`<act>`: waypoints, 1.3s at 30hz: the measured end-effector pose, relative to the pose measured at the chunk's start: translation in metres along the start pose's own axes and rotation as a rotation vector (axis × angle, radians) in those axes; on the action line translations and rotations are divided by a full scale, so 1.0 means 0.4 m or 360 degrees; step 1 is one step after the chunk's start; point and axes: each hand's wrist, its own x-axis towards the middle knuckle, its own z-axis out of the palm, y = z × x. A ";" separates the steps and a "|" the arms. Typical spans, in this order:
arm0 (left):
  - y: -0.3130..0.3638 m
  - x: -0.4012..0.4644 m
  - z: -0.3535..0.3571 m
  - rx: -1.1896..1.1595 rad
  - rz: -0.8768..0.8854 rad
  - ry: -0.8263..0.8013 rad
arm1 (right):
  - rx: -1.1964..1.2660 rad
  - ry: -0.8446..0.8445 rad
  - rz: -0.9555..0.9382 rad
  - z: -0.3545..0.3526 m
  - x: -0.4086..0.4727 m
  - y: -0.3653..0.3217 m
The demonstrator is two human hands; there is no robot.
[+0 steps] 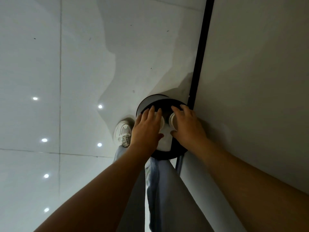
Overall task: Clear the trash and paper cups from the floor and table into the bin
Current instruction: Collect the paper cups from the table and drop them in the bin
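A round black bin (147,102) stands on the floor against the wall, seen from straight above. Both hands hover over its dark opening. My left hand (147,129) grips a white paper cup (161,122), its rim showing past the fingers. My right hand (187,124) grips another white paper cup (172,120), rim turned toward the left hand. Below the hands, over the bin's near side, lies a white crumpled piece (165,143); whether it rests in the bin or is held I cannot tell.
A glossy white tiled floor (50,81) spreads to the left, with ceiling lights reflected in it. A pale wall (259,64) with a black skirting strip (203,47) runs along the right. My shoe (122,131) and jeans leg (160,190) stand beside the bin.
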 end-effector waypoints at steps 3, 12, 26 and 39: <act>-0.005 -0.019 -0.020 -0.0075 -0.0010 0.0074 | 0.0001 0.0032 -0.0006 -0.008 -0.010 -0.006; 0.000 -0.274 -0.229 -0.0183 -0.0247 0.0088 | 0.0050 0.0092 -0.0101 -0.143 -0.229 -0.132; 0.039 -0.833 -0.559 -0.0190 -0.0617 0.0424 | -0.0343 0.0064 -0.0562 -0.400 -0.711 -0.486; -0.129 -1.505 -0.482 -0.0671 -0.1447 0.0760 | -0.1252 -0.0111 -0.1330 -0.217 -1.183 -1.001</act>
